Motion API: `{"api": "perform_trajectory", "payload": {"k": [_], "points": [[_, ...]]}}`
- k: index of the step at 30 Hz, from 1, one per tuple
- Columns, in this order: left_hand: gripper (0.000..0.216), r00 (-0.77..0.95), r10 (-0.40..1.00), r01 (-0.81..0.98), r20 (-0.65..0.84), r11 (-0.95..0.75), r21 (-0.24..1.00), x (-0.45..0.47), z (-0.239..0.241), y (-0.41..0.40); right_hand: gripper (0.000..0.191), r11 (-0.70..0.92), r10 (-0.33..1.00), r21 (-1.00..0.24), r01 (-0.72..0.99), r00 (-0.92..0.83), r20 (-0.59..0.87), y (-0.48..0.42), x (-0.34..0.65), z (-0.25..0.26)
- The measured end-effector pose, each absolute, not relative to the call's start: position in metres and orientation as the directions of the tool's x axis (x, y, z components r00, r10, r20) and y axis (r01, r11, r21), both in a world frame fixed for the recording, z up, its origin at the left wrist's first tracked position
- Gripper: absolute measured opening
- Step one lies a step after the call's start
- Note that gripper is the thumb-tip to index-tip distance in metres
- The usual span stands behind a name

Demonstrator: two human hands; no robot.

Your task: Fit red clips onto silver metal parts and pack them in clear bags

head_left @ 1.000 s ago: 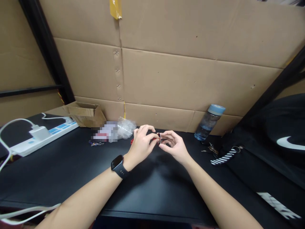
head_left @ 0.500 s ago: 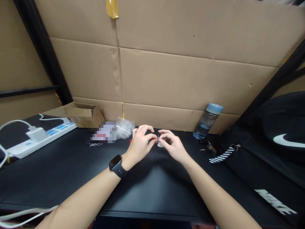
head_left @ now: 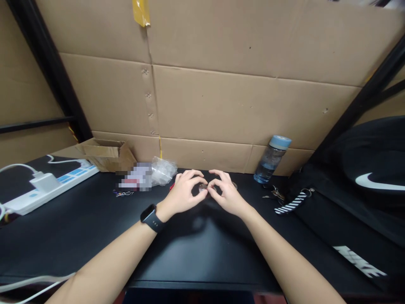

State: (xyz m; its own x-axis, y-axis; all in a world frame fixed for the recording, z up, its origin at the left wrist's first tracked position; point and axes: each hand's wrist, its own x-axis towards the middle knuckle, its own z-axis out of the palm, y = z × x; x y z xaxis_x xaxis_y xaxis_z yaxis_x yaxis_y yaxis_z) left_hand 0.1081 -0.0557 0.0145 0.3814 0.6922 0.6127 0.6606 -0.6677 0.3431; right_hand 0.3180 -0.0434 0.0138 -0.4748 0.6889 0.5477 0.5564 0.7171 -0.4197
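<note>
Over the far middle of the black table, my left hand [head_left: 186, 193] and my right hand [head_left: 228, 197] meet at the fingertips. A small clear round piece [head_left: 203, 187] shows between them, pinched by thumb and index finger on each side; its exact kind is too small to tell. My left wrist wears a dark watch [head_left: 152, 217]. Something red [head_left: 171, 186] peeks out behind the left hand, mostly hidden. Past the right hand's knuckles, the edge of another clear, roundish thing [head_left: 234, 185] is visible.
Left of the hands lie a crumpled clear plastic bag [head_left: 163, 171], a blurred-out packet [head_left: 137, 176], a small chain [head_left: 123, 193], an open cardboard box [head_left: 109, 157] and a power strip [head_left: 23, 203]. On the right are a water bottle [head_left: 271, 160], keys [head_left: 277, 192] and a black backpack [head_left: 341, 211].
Both hands' fingers have shifted around the clear piece, which now sits further left, inside the left hand's pinch. The view has moved slightly. A clear edge now shows beyond the right hand.
</note>
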Motion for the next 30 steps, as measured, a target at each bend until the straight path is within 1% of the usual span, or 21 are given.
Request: {"api": "perform_trajectory", "payload": {"k": [2, 5, 8, 12, 15, 20, 22, 24, 26, 29, 30], "points": [[0.013, 0.42, 0.698, 0.665, 0.58, -0.672, 0.327, 0.11, 0.008, -0.054, 0.01, 0.711, 0.694, -0.419, 0.565, -0.468, 0.546, -0.042, 0.319, 0.013], [0.011, 0.44, 0.73, 0.667, 0.522, -0.655, 0.354, 0.114, 0.002, -0.053, 0.01, 0.699, 0.705, -0.418, 0.58, -0.465, 0.535, -0.039, 0.322, 0.011], [0.01, 0.421, 0.763, 0.68, 0.491, -0.624, 0.386, 0.117, -0.002, -0.051, 0.01, 0.699, 0.709, -0.421, 0.577, -0.486, 0.511, -0.036, 0.324, 0.009], [0.011, 0.394, 0.791, 0.716, 0.468, -0.583, 0.384, 0.116, -0.008, -0.046, 0.01, 0.69, 0.722, -0.436, 0.578, -0.509, 0.467, -0.031, 0.327, 0.005], [0.01, 0.438, 0.792, 0.712, 0.425, -0.594, 0.374, 0.114, -0.013, -0.044, 0.006, 0.668, 0.739, -0.394, 0.631, -0.506, 0.444, -0.025, 0.33, -0.002], [0.013, 0.512, 0.77, 0.7, 0.381, -0.631, 0.334, 0.116, -0.015, -0.047, 0.025, 0.629, 0.768, -0.294, 0.72, -0.515, 0.38, -0.014, 0.337, -0.016], [0.012, 0.515, 0.756, 0.701, 0.405, -0.643, 0.308, 0.112, -0.012, -0.044, 0.026, 0.621, 0.776, -0.277, 0.733, -0.525, 0.351, -0.01, 0.338, -0.019], [0.013, 0.481, 0.753, 0.722, 0.449, -0.631, 0.285, 0.098, -0.006, -0.036, 0.024, 0.613, 0.783, -0.266, 0.744, -0.528, 0.328, -0.008, 0.339, -0.021], [0.019, 0.41, 0.772, 0.769, 0.485, -0.579, 0.272, 0.074, 0.0, -0.022, 0.021, 0.611, 0.786, -0.261, 0.747, -0.531, 0.317, -0.007, 0.339, -0.021], [0.024, 0.297, 0.825, 0.862, 0.482, -0.448, 0.236, 0.029, 0.006, -0.002, 0.02, 0.614, 0.782, -0.26, 0.745, -0.53, 0.328, -0.006, 0.34, -0.022], [0.026, 0.29, 0.842, 0.876, 0.455, -0.425, 0.228, 0.015, 0.007, 0.004, 0.02, 0.614, 0.782, -0.259, 0.745, -0.529, 0.331, -0.005, 0.34, -0.022]]}}
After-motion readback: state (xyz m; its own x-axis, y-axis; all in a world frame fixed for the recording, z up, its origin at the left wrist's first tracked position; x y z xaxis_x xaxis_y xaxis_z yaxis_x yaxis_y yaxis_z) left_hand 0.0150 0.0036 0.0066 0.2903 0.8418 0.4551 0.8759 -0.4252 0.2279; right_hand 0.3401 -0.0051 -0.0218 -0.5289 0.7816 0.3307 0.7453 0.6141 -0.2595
